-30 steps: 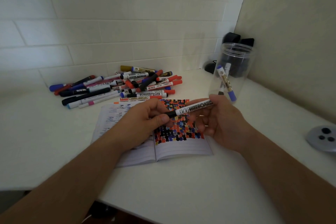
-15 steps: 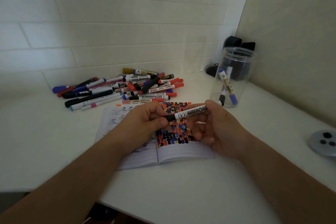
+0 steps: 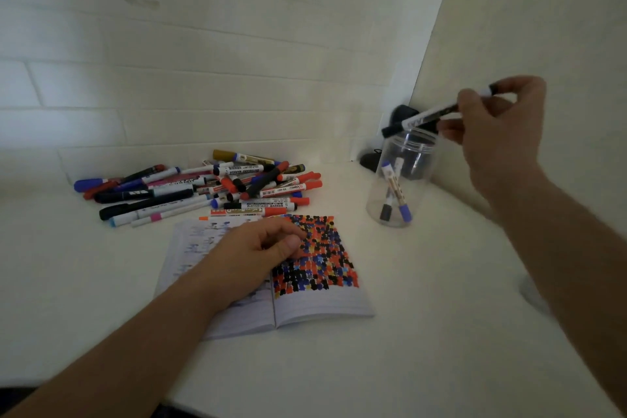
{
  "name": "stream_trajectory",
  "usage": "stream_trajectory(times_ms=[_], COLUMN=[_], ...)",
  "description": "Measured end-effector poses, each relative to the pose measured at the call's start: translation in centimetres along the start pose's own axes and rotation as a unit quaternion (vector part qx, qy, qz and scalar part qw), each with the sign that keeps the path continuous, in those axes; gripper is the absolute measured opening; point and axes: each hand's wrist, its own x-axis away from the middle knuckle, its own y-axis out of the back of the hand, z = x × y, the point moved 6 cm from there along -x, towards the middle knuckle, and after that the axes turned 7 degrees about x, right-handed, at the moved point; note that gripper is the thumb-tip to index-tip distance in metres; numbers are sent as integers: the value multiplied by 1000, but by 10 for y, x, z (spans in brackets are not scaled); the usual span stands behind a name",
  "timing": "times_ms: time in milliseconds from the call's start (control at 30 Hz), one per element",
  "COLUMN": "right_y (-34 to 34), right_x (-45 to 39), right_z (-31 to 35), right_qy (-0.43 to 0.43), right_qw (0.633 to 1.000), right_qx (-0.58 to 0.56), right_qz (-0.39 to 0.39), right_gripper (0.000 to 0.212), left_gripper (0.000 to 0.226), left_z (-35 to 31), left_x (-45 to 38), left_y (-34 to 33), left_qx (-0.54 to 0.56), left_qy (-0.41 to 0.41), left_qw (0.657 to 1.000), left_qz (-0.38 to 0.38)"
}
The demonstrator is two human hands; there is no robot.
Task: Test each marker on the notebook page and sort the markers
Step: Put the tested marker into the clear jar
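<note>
A black-capped whiteboard marker (image 3: 428, 116) hangs tilted above the clear jar (image 3: 402, 180), which holds two markers. The open notebook (image 3: 307, 282) shows colourful test blotches; a marker pile (image 3: 210, 187) lies behind it.

The right hand (image 3: 498, 132) is raised high on an outstretched arm, and its fingers (image 3: 470, 102) are pinching a marker (image 3: 427, 117). The left hand (image 3: 261, 251) is lying low with the forearm stretched forward, its fingers loosely curled and gripping nothing.
</note>
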Motion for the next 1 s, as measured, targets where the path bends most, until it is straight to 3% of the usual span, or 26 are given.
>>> stream_trajectory(times_ms=[167, 300, 367, 633, 800, 900, 1000], right_y=[-5, -36, -44, -47, -56, -83, -111], right_x=[-49, -44, -35, -30, -6, 45, 106], right_z=[21, -24, -48, -60, -22, -19, -67], right_qy=[141, 178, 145, 90, 205, 242, 146], right_qw=[968, 852, 816, 834, 870, 875, 845], right_qx=[206, 473, 528, 508, 438, 373, 356], right_qz=[9, 139, 188, 194, 96, 194, 371], right_gripper=[21, 11, 13, 26, 19, 16, 18], left_gripper=[15, 17, 17, 11, 11, 12, 10], left_z=[1, 0, -1, 1, 4, 5, 9], left_x=[0, 0, 1, -1, -3, -5, -1], left_y=[1, 2, 1, 1, 3, 11, 35], left_qx=[-2, 6, 13, 7, 13, 65, 111], left_qy=[-5, -6, -5, -5, 0, 0, 2], left_qw=[1000, 1000, 1000, 1000, 1000, 995, 961], left_qz=[-1, -6, -6, -1, -10, -79, -254])
